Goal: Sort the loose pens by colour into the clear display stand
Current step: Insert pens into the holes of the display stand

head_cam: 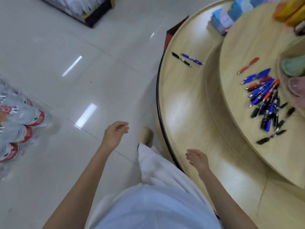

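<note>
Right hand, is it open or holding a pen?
Open: the right hand has relaxed fingers holding nothing, apart from the pen pile on the upper tier.

Both bare arms reach down and forward, the left hand (116,133) with its fingers loosely curled and holding nothing, the right hand (198,158) with fingers spread and relaxed, holding nothing.

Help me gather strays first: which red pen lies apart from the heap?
The lone red pen on the upper tier, lying by itself beyond the pen heap. The other red pens are mixed in among blue ones there.
</note>
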